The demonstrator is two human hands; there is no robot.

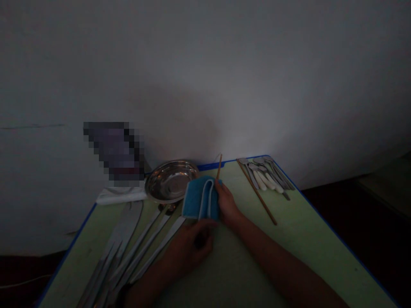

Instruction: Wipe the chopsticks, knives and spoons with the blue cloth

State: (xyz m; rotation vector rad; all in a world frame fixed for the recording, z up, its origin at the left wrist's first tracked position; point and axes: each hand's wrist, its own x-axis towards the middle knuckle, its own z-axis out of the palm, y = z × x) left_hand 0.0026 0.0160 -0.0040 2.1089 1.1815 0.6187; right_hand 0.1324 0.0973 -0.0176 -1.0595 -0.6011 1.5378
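My right hand point(226, 204) is closed around a folded blue cloth point(198, 197) and a thin wooden chopstick point(219, 166) whose tip sticks up above the cloth. My left hand point(190, 247) is curled just below the cloth, its thumb touching the cloth's lower edge and the stick's hidden lower end. Both hands are above a pale green table point(289, 244) with a blue rim.
A steel bowl point(171, 180) sits left of the cloth. Several long metal utensils point(128, 248) lie at the left. A second chopstick point(257, 192) and several spoons point(266, 173) lie at the right. A white folded cloth point(120, 194) lies by the wall.
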